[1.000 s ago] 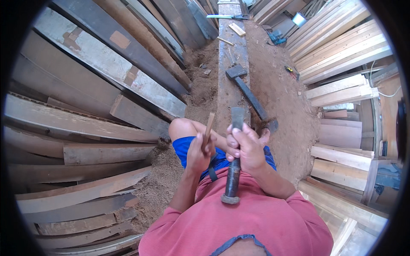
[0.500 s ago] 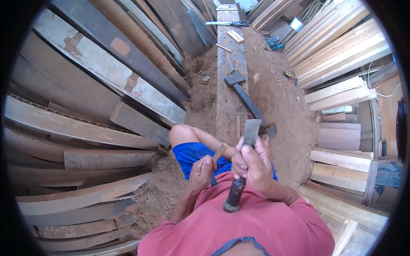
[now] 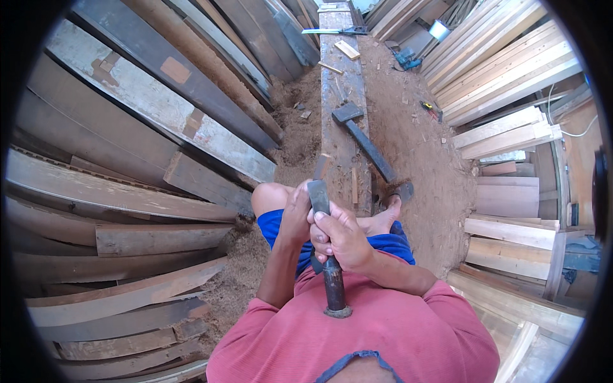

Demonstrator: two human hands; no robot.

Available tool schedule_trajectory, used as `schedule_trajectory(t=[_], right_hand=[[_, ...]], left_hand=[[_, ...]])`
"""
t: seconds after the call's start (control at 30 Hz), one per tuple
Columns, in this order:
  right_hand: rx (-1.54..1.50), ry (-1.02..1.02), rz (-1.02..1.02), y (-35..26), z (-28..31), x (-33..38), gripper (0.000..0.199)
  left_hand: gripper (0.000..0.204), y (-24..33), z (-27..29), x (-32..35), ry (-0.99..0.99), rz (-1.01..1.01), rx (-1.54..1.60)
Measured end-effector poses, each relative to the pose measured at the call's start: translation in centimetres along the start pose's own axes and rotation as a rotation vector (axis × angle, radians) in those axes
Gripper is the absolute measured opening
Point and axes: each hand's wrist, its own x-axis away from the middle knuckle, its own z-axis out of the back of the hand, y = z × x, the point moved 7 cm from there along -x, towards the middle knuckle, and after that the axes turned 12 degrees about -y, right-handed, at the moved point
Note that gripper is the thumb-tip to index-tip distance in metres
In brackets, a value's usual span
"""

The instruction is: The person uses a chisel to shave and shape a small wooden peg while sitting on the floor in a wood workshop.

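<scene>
Along the left side lie and lean many long, weathered boards of brown and grey wood (image 3: pixel 128 233), and along the right side are stacked pale, straight-cut wooden planks (image 3: pixel 504 76). Between them the narrow, worn wooden worktop (image 3: pixel 341 89) runs away to the far end. On it lies a heavy mallet with dark square head and long dark handle (image 3: pixel 369 147), the handle passing over the right edge; farther lie a saw with a pale blade (image 3: pixel 329 30) and a small pale wood block (image 3: pixel 347 50). Nearest is a broad grey steel chisel with a dark round handle (image 3: pixel 334 287), its butt seeming to rest against the red shirt (image 3: pixel 383 335). The right hand (image 3: pixel 341 236) is closed around the chisel; the left hand (image 3: pixel 295 217) seems closed on a small, flat brown piece of wood (image 3: pixel 323 167), though the blade partly hides its fingers. To work well with these, I judge, the right hand should guide the blade flat, with the body steadying the butt, while the left fingers keep behind the cutting edge. The brown piece stands out on the far side of the left hand, just beyond the blade; whether they touch, I cannot tell. The chisel passes through the right hand, its blade just right of the left hand.
</scene>
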Motion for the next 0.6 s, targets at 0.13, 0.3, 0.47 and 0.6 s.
schedule_trajectory(t=[0.13,0.3,0.47,0.6], right_hand=[[0.025,0.074,0.051,-1.0,0.2,2.0,0.015],[0.167,0.131,0.289,-5.8,0.8,5.0,0.014],[-0.015,0.162,0.133,-2.3,3.6,1.2,0.011],[-0.118,0.085,0.016,-0.3,2.2,-0.5,0.010]], left_hand=[[0.040,-1.1,0.4,3.7,0.025,-0.080,-0.406],[0.036,-5.6,-0.6,7.7,-0.088,0.121,-0.068],[0.030,-4.3,0.6,2.2,0.023,-0.035,0.483],[0.031,-3.6,0.6,-1.0,0.056,0.018,0.524]])
